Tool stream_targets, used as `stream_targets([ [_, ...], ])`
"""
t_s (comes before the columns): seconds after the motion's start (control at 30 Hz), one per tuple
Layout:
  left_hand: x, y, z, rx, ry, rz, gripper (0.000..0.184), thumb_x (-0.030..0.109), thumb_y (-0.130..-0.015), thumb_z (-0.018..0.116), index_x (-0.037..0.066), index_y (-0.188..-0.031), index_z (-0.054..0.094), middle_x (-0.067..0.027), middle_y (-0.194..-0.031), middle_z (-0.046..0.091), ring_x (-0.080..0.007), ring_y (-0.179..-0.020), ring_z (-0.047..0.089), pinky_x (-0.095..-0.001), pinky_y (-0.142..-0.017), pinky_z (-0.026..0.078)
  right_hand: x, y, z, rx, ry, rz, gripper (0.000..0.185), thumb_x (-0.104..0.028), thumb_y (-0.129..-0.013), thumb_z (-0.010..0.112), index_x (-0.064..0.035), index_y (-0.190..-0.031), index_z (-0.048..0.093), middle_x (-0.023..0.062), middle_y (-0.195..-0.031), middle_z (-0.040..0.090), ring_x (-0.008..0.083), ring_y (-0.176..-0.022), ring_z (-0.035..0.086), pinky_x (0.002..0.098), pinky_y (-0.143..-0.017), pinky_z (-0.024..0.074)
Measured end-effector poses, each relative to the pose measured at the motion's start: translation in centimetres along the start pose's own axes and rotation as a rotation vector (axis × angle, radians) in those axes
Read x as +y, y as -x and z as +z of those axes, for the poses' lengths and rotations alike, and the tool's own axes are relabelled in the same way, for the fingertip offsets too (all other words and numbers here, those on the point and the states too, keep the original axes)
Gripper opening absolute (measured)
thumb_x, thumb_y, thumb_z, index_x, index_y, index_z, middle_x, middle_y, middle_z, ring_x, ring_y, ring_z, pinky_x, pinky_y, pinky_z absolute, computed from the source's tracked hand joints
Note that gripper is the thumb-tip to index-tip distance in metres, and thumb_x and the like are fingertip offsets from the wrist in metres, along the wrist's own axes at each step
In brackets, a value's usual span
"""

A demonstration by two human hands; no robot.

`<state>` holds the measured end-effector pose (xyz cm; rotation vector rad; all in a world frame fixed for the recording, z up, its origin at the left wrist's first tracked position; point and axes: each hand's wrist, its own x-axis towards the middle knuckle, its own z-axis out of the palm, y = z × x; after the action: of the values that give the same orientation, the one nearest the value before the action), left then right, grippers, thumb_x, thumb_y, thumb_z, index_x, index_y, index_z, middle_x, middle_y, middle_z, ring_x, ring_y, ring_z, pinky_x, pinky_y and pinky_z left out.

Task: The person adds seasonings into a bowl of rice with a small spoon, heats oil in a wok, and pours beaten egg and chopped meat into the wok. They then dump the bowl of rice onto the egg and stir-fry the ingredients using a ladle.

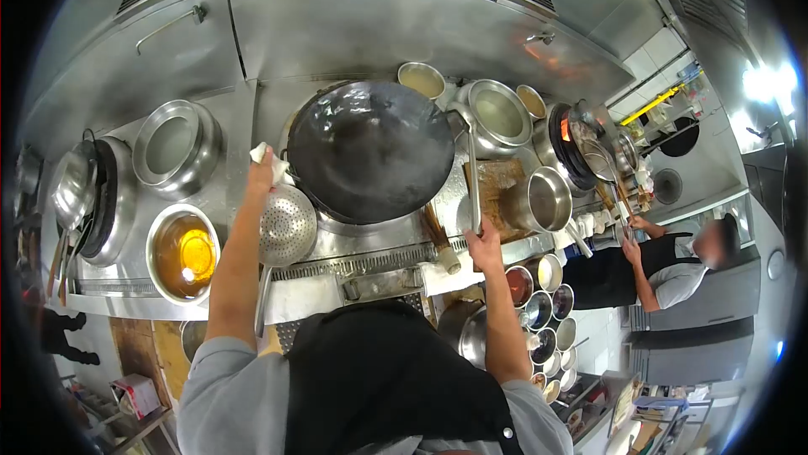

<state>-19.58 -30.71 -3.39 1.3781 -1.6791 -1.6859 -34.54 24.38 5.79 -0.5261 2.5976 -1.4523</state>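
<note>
A large black wok [370,152] sits over the stove, with faint steam over its dark inside. My left hand [268,167] is closed on a white cloth [284,174] at the wok's left edge. My right hand [482,244] grips the long metal handle of a ladle [474,177], which stretches up along the wok's right side. Beside my left forearm lies a perforated strainer [288,225]. A wooden-handled tool [441,240] rests below the wok, between it and my right hand.
Left stand a pot of oil [183,255], a metal pot [175,149] and another wok [105,201]. Right are a saucepan [539,201], a pot of liquid [498,114] and several seasoning containers [539,309]. A person in a black apron [610,272] stands farther right.
</note>
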Motion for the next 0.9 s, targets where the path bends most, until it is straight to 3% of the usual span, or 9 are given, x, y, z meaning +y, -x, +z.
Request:
stream_targets([
  [0.1, -2.0, 0.9, -2.8, 0.013, 0.094, 0.251, 0.045, 0.040, -0.091, 0.071, 0.003, -0.117, 0.070, -0.0113, -0.092, 0.072, -0.0212, -0.078, 0.069, -0.0365, -0.070, 0.056, 0.7, 4.2, 0.3, 0.002, 0.060, 0.067, 0.043, -0.005, -0.088, 0.066, -0.0033, -0.131, 0.061, 0.0016, -0.075, 0.061, 0.0100, -0.060, 0.052, 0.0296, -0.055, 0.0431],
  [0.2, -2.8, 4.0, -5.9, -0.104, 0.298, 0.143, 0.040, 0.022, -0.087, 0.074, 0.002, -0.120, 0.068, -0.0117, -0.100, 0.072, -0.0207, -0.086, 0.069, -0.0356, -0.081, 0.054, 2.0, 8.0, 0.8, 0.105, 0.188, -0.028, 0.050, -0.004, -0.087, 0.067, 0.0004, -0.136, 0.056, 0.0100, -0.097, 0.069, 0.0178, -0.084, 0.061, 0.0332, -0.076, 0.0503],
  [0.3, -5.4, 6.6, -8.4, -0.184, 0.254, -0.064, 0.039, 0.018, -0.085, 0.071, -0.001, -0.119, 0.066, -0.0110, -0.099, 0.071, -0.0210, -0.086, 0.069, -0.0356, -0.078, 0.055, -3.2, 12.7, -0.5, 0.011, 0.166, 0.115, 0.053, -0.005, -0.087, 0.067, -0.0004, -0.138, 0.056, 0.0075, -0.095, 0.068, 0.0163, -0.082, 0.061, 0.0328, -0.074, 0.0500],
  [0.4, -5.3, 12.2, -9.3, -0.275, 0.242, -0.101, 0.034, 0.017, -0.084, 0.071, -0.002, -0.112, 0.067, -0.0098, -0.096, 0.071, -0.0212, -0.084, 0.068, -0.0351, -0.076, 0.054, -5.3, 18.1, -1.9, 0.032, 0.139, 0.149, 0.044, -0.005, -0.088, 0.067, -0.0009, -0.132, 0.059, -0.0003, -0.079, 0.059, 0.0094, -0.067, 0.055, 0.0269, -0.060, 0.0459],
  [0.5, -7.9, 15.8, -9.0, -0.251, 0.193, -0.038, 0.030, 0.014, -0.082, 0.072, -0.001, -0.108, 0.068, -0.0093, -0.092, 0.071, -0.0209, -0.079, 0.068, -0.0337, -0.074, 0.053, -6.2, 22.5, -3.9, -0.015, -0.166, 0.438, 0.036, -0.003, -0.092, 0.067, -0.0028, -0.127, 0.060, -0.0039, -0.070, 0.054, 0.0044, -0.052, 0.046, 0.0232, -0.046, 0.0364],
  [0.57, -8.9, 18.1, -8.8, -0.269, 0.203, -0.057, 0.033, 0.012, -0.082, 0.071, -0.001, -0.111, 0.066, -0.0101, -0.092, 0.071, -0.0212, -0.078, 0.068, -0.0338, -0.072, 0.054, -4.4, 22.8, -4.4, 0.038, -0.226, 0.399, 0.038, -0.004, -0.092, 0.069, -0.0008, -0.129, 0.060, -0.0040, -0.078, 0.058, 0.0037, -0.055, 0.048, 0.0226, -0.048, 0.0378],
  [0.73, -7.9, 23.6, -5.8, -0.290, 0.404, -0.161, 0.042, 0.008, -0.082, 0.067, -0.004, -0.121, 0.058, -0.0122, -0.092, 0.071, -0.0240, -0.073, 0.070, -0.0354, -0.058, 0.056, -2.5, 15.8, -5.4, 0.174, -0.435, 0.348, 0.031, -0.012, -0.095, 0.068, 0.0018, -0.121, 0.057, -0.0008, -0.071, 0.055, 0.0072, -0.054, 0.051, 0.0258, -0.048, 0.0422],
  [0.83, -6.6, 26.5, -5.2, -0.519, 0.165, -0.179, 0.046, 0.006, -0.083, 0.064, -0.004, -0.126, 0.054, -0.0138, -0.090, 0.071, -0.0255, -0.068, 0.070, -0.0359, -0.050, 0.056, 1.0, 6.2, -8.0, 0.180, -0.229, 0.219, 0.032, -0.012, -0.094, 0.066, 0.0017, -0.121, 0.056, 0.0008, -0.071, 0.055, 0.0105, -0.053, 0.052, 0.0284, -0.047, 0.0432],
  [0.9, -4.1, 30.3, -3.7, -0.542, -0.133, -0.051, 0.040, 0.011, -0.081, 0.069, -0.002, -0.118, 0.061, -0.0171, -0.094, 0.073, -0.0267, -0.069, 0.071, -0.0371, -0.056, 0.057, 0.5, -0.9, -10.0, 0.184, -0.200, 0.246, 0.034, -0.014, -0.092, 0.066, 0.0023, -0.120, 0.057, 0.0061, -0.073, 0.059, 0.0162, -0.058, 0.058, 0.0319, -0.053, 0.0481],
])
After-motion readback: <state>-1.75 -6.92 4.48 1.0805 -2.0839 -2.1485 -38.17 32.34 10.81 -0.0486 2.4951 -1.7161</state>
